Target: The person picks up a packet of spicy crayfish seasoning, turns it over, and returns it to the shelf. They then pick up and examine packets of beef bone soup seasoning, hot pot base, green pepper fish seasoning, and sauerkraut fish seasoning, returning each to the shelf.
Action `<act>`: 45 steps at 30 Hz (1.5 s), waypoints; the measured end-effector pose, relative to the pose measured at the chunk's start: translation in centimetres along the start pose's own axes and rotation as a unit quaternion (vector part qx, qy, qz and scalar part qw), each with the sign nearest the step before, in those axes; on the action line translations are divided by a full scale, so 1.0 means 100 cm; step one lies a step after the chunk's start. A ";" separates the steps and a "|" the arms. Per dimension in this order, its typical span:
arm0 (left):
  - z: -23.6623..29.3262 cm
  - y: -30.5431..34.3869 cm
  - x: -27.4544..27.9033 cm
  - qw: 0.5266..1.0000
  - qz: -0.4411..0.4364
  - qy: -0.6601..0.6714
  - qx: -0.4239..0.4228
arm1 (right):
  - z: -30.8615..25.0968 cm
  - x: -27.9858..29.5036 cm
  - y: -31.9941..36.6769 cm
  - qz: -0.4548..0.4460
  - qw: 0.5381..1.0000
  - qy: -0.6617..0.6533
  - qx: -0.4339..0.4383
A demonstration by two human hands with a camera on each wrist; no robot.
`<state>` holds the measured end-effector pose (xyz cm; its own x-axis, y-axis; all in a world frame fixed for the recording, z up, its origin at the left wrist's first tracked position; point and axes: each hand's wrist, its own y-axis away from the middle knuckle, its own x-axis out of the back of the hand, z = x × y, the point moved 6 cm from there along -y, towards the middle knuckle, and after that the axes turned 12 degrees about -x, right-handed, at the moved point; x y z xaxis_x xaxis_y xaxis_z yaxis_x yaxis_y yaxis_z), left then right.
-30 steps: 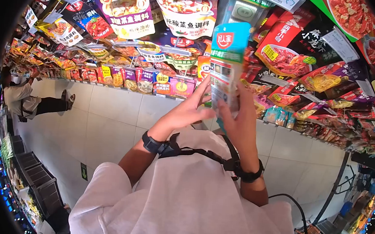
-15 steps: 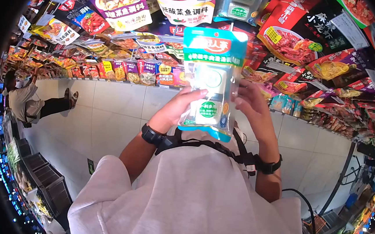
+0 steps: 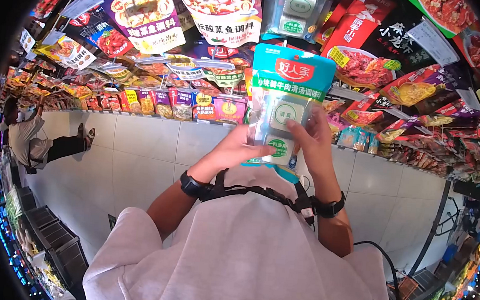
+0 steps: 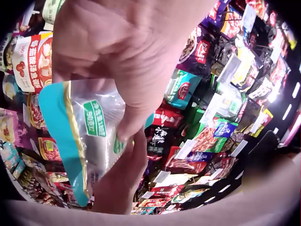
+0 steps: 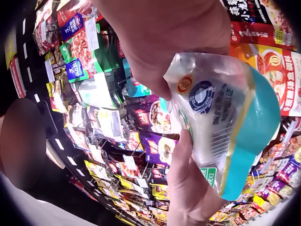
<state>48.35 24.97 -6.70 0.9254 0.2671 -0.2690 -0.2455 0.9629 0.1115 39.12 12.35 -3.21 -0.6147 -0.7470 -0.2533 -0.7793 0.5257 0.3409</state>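
A clear seasoning packet (image 3: 291, 69) with teal ends and white blocks inside is held upright in front of the chest, its printed front towards the head camera. My left hand (image 3: 233, 150) grips its lower left side, the thumb lying across the front near the lower block. On the right edge my right hand (image 3: 318, 147) holds it, thumb against the front by the upper block. In the left wrist view the packet's teal bottom (image 4: 61, 136) juts out below my left hand (image 4: 110, 47). The right wrist view has my right hand (image 5: 174, 37) over the packet's clear side (image 5: 216, 99).
Ahead, a shelf wall carries hanging seasoning pouches (image 3: 143, 18), with a similar teal packet (image 3: 296, 13) just above the held one. Price tags (image 3: 432, 41) stick out among them. Pale floor tiles (image 3: 145, 142) lie below. A person (image 3: 32, 139) is at the far left.
The packet has turned from edge-on to front-facing, then shifted slightly right. The right hand, loosely beside it half a second ago, now has its thumb on the front.
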 end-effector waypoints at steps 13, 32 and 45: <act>-0.011 0.004 0.004 1.000 -0.008 0.003 -0.006 | 0.010 0.000 -0.003 -0.005 1.000 0.021 0.002; -0.023 0.007 -0.013 0.778 -0.110 0.614 0.072 | 0.010 -0.012 0.001 -0.118 0.991 0.052 0.022; -0.004 0.020 -0.030 0.801 -0.064 0.590 0.072 | 0.011 -0.006 -0.005 -0.032 0.998 0.031 -0.036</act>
<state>44.96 26.09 -6.02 0.0014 0.0967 -0.9953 -0.0553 0.9938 0.0965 39.76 13.00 -4.27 -0.5540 -0.8029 -0.2202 -0.8043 0.4479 0.3905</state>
